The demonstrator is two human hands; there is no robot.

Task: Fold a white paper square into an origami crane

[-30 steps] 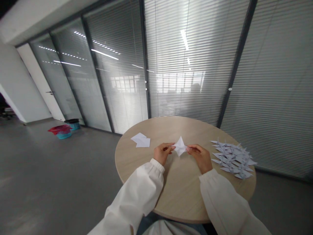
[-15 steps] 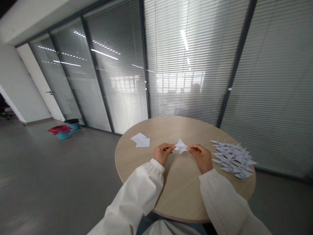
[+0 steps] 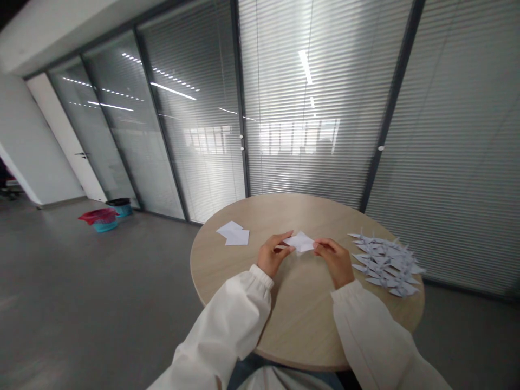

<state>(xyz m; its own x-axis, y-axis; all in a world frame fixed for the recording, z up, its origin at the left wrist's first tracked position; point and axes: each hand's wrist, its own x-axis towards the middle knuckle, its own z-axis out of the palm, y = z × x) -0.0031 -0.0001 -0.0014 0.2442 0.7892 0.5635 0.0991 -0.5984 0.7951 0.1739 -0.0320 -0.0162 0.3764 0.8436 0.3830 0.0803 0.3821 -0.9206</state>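
Over the middle of the round table (image 3: pixel 300 319), a small folded piece of white paper (image 3: pixel 301 241) is held between both hands. My left hand (image 3: pixel 273 254) is around its left end, forefinger along the upper edge and thumb at the lower edge, the two a little apart. On the other side, my right hand (image 3: pixel 335 261) pinches the right corner between thumb and forefinger. The underside of the paper and its inner folds are hidden.
Square sheets of white paper (image 3: pixel 236 236) overlap at the table's left. Folded paper cranes (image 3: pixel 388 262) crowd together along its right edge. A glass partition with blinds (image 3: pixel 309 162) stands behind. Two bins, one red-lined (image 3: pixel 101 221) and one black-lined (image 3: pixel 121 207), stand on the floor.
The folded paper has gone from a spiky star-like outline to a flatter diamond. My left thumb and forefinger have spread from a pinch. The right hand has hardly moved.
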